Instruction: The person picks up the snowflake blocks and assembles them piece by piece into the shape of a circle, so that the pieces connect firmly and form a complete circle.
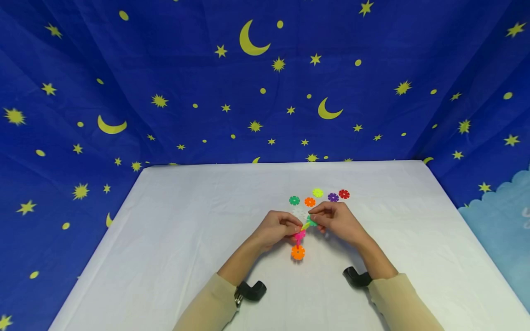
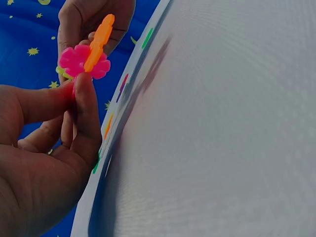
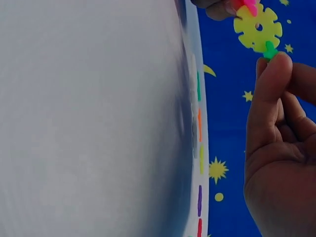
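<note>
Both hands hold a short chain of notched plastic discs above the table. The left hand [image 1: 277, 230] pinches the pink disc [image 2: 79, 61] between thumb and forefinger. An orange disc [image 1: 297, 253] is slotted into the pink one and hangs nearest the body. On the pink disc's other side sits a yellow disc [image 3: 257, 29], standing crosswise. The right hand [image 1: 336, 220] pinches a green disc [image 3: 269, 50], whose edge meets the yellow disc's notched rim. Fingers hide much of the green disc in the right wrist view.
Beyond the hands, loose discs lie flat on the white table [image 1: 198, 207]: green [image 1: 294, 200], orange [image 1: 309, 202], yellow [image 1: 317, 192], purple [image 1: 333, 197] and red [image 1: 344, 194]. Clear discs [image 1: 299, 212] lie just in front. A blue star-patterned cloth [image 1: 232, 73] hangs behind.
</note>
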`<control>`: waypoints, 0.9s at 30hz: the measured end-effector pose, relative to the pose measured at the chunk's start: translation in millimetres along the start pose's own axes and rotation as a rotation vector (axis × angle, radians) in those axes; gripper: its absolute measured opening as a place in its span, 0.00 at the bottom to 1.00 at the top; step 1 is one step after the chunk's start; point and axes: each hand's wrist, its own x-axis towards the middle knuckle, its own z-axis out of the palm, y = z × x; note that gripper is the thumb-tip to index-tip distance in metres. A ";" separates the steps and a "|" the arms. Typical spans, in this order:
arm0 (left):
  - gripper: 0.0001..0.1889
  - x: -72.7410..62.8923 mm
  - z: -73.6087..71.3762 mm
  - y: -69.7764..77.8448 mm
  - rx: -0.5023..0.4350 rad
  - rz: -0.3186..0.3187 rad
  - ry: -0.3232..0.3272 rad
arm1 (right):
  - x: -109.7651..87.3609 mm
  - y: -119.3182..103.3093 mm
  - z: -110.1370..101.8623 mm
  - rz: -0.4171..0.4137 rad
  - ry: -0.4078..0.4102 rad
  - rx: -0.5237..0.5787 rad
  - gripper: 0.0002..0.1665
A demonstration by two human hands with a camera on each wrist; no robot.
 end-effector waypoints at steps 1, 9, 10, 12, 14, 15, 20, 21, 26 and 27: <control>0.04 0.1 0.1 0.0 0.003 -0.003 0.009 | -0.1 0.0 0.8 -0.008 0.001 -0.008 0.10; 0.04 -0.9 2.0 0.9 -0.008 -0.003 0.039 | -0.9 -1.4 4.0 -0.036 0.000 -0.038 0.06; 0.04 -1.0 2.2 0.7 -0.012 -0.002 0.039 | -0.8 -1.3 4.0 -0.041 -0.004 -0.037 0.06; 0.04 -0.9 2.1 0.1 -0.009 0.004 0.043 | -0.6 -1.2 4.3 -0.049 -0.014 -0.032 0.06; 0.04 -1.5 2.2 -0.3 -0.003 0.010 0.044 | -0.5 -0.4 4.3 -0.056 -0.019 -0.029 0.06; 0.04 -1.9 2.3 -0.3 -0.002 0.014 0.043 | -0.6 0.1 4.4 -0.060 -0.020 -0.031 0.07; 0.04 -3.5 2.5 0.0 0.002 0.029 0.042 | -1.3 0.1 5.6 -0.058 -0.041 -0.022 0.07; 0.04 -3.4 2.6 -0.1 0.006 0.034 0.040 | -1.4 -0.1 5.8 -0.056 -0.040 -0.025 0.07; 0.04 -1.9 2.7 1.0 -0.003 0.054 0.013 | -1.3 -1.5 5.7 -0.057 -0.014 -0.040 0.06; 0.05 -1.7 2.6 1.6 -0.011 0.058 0.005 | -1.2 -1.6 5.5 -0.057 -0.005 -0.044 0.06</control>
